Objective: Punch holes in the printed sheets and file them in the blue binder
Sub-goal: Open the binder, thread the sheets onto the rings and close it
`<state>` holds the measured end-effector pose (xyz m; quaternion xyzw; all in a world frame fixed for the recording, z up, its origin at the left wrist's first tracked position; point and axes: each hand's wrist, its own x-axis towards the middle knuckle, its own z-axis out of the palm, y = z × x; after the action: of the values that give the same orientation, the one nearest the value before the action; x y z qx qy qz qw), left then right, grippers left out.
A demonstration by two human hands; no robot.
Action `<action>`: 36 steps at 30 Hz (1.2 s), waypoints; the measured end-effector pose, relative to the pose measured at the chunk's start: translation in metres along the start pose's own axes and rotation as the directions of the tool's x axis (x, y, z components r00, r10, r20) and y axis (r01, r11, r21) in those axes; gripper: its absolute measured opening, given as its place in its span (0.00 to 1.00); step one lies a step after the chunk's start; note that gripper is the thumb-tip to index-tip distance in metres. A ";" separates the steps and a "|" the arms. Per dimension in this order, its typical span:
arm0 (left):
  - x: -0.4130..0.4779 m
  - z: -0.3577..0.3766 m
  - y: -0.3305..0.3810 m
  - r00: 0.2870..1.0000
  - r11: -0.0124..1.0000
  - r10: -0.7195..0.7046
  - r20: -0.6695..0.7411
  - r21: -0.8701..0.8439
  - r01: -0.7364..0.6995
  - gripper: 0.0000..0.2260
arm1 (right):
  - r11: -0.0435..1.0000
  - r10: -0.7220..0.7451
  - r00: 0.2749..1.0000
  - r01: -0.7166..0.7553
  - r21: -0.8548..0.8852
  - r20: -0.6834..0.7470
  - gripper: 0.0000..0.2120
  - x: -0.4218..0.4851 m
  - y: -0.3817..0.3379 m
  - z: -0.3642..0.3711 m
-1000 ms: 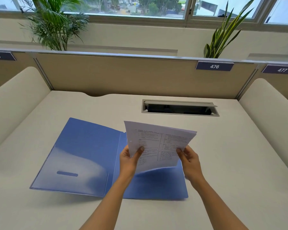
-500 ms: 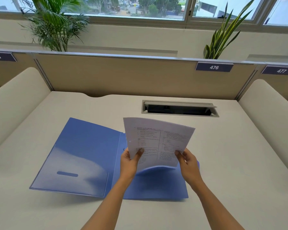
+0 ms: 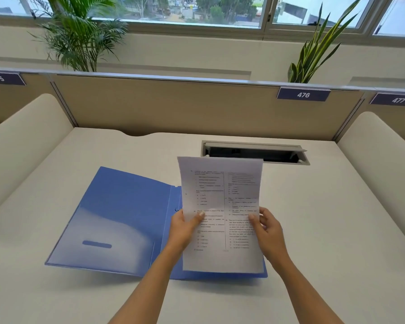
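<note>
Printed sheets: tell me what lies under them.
Under the printed sheets lies the right half of the open blue binder, on the desk; only its edges show. The rest of that half is covered, so any clip there cannot be seen.

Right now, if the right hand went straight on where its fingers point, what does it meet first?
The printed sheets, which the right hand pinches at their right edge. Past them probably the left hand, though depth is unclear.
</note>
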<state>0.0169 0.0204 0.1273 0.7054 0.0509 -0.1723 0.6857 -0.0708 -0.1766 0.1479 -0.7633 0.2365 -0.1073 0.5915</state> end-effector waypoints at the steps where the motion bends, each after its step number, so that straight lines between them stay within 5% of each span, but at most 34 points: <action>1: 0.001 -0.002 -0.002 0.999 1.000 -0.024 0.022 0.003 0.024 0.15 | 1.000 0.019 1.000 -0.019 0.016 0.000 0.10 0.001 0.002 -0.001; 6: 0.003 -0.008 -0.016 0.989 0.990 -0.121 0.087 0.084 0.113 0.14 | 0.994 0.113 0.993 -0.113 0.007 -0.018 0.07 -0.001 0.018 -0.005; 12: 0.018 -0.030 -0.032 0.979 0.923 -0.021 -0.204 0.372 0.097 0.12 | 0.984 0.161 0.984 -0.167 -0.064 -0.081 0.06 0.000 0.026 -0.020; 17: 0.049 -0.046 -0.039 0.956 0.704 0.186 -0.229 0.709 0.032 0.25 | 0.981 0.175 0.981 -0.181 -0.069 -0.087 0.06 0.001 0.025 -0.024; 21: 0.073 -0.052 -0.043 0.990 0.480 0.027 -0.138 0.871 0.108 0.37 | 0.978 0.186 0.980 -0.192 -0.087 -0.071 0.05 0.002 0.025 -0.021; 28: 0.089 -0.054 -0.048 0.994 0.344 -0.033 -0.105 0.932 0.110 0.51 | 0.977 0.188 0.982 -0.191 -0.099 -0.034 0.07 0.006 0.019 -0.012; 36: 0.087 -0.047 -0.049 0.985 0.278 0.043 -0.165 0.949 0.147 0.53 | 0.980 0.157 0.988 -0.157 -0.120 -0.010 0.09 0.015 0.002 0.002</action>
<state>0.0913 0.0549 0.0535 0.9844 0.0144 -0.1343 0.1125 -0.0579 -0.1828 0.1435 -0.7764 0.3022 -0.0461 0.5511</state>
